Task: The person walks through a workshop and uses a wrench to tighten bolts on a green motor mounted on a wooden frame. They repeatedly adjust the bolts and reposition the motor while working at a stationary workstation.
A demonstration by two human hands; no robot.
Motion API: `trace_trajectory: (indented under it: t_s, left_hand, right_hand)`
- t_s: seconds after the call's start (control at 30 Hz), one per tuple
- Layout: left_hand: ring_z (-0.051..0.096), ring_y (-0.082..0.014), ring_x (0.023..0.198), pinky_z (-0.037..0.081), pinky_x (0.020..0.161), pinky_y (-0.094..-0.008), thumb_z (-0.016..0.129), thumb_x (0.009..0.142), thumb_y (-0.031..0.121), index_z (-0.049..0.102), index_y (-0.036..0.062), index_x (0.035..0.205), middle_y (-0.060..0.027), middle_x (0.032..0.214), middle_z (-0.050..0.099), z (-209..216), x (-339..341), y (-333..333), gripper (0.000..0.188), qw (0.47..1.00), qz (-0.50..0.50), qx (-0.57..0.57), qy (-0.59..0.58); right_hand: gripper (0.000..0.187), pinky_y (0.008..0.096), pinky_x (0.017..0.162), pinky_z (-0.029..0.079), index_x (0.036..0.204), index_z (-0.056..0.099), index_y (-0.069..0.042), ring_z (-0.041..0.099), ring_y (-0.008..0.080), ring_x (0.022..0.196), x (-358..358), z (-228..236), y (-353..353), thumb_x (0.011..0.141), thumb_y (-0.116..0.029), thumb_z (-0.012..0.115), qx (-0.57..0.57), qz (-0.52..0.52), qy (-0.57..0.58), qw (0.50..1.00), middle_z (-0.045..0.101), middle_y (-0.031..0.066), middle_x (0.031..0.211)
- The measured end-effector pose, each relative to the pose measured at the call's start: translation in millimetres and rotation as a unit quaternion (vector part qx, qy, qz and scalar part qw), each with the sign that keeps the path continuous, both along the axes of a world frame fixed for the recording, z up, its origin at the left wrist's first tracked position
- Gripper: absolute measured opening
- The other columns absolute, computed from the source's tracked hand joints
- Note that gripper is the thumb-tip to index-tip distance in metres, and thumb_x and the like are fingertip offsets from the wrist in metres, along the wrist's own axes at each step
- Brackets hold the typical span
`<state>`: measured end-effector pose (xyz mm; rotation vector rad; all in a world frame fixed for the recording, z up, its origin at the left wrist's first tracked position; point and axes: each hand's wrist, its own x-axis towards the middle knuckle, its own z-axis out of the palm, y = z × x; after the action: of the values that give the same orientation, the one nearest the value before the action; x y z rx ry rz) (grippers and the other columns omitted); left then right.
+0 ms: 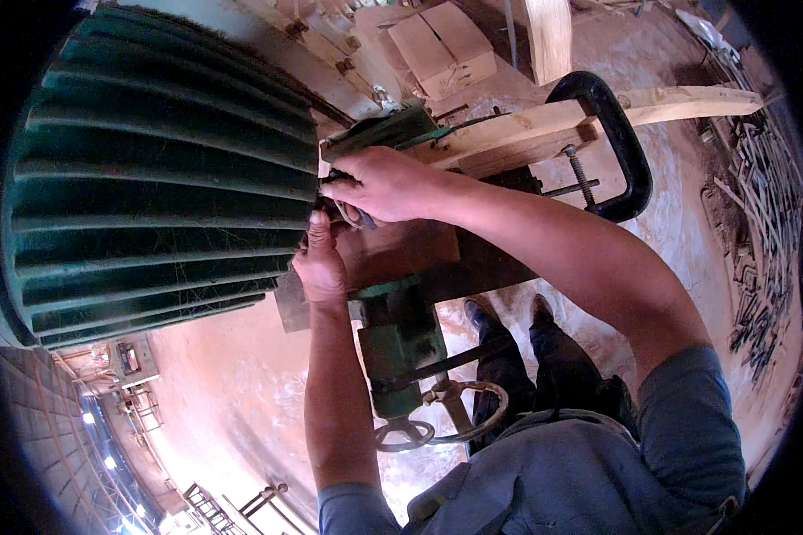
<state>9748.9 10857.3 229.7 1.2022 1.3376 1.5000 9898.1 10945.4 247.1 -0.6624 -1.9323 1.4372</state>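
Note:
My two hands meet at the right edge of a large dark green ribbed metal housing [169,187]. My right hand [388,183] reaches in from the right, its fingers curled around something small and dark that I cannot make out. Just below it, my left hand [321,267] points upward with its thumb raised against the same spot. The left fingers are bent and mostly hidden, and what they grip does not show. Under the hands lies a reddish-brown flat surface [401,254] of the machine, above a green metal column [401,339].
A black C-clamp [635,152] grips a long wooden piece [526,125] to the right. Two handwheels [486,412] stand near my legs. Behind are a cardboard box [442,49] and an upright timber [549,40]. Scrap strips [763,223] lie heaped at the far right.

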Motion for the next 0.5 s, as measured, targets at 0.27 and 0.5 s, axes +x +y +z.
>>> trace_trajectory:
  t_s: [0.27, 0.5]
  left_hand:
    - [0.052, -0.0224, 0.108, 0.044, 0.085, -0.0376, 0.051, 0.090, 0.022, 0.049, 0.0047, 0.123, -0.0085, 0.122, 0.053, 3, -48, -10, 0.037, 0.969, 0.026, 0.041, 0.243]
    - [0.051, -0.0224, 0.113, 0.041, 0.096, -0.0353, 0.059, 0.086, 0.007, 0.055, 0.0063, 0.118, -0.0087, 0.124, 0.054, 11, -81, 6, 0.033, 0.778, 0.023, 0.145, 0.610]
  right_hand:
    - [0.030, 0.0400, 0.063, 0.047, 0.085, 0.056, -0.001, 0.060, 0.0294, 0.066, -3, -10, -8, 0.090, -0.030, 0.051, 0.058, -0.068, 0.068, 0.994, 0.060, 0.0131, 0.067]
    - [0.035, 0.0418, 0.070, 0.048, 0.097, 0.056, -0.001, 0.062, 0.0346, 0.075, -2, -13, -9, 0.088, -0.034, 0.053, 0.131, -0.124, 0.017, 0.983, 0.062, 0.0194, 0.077]
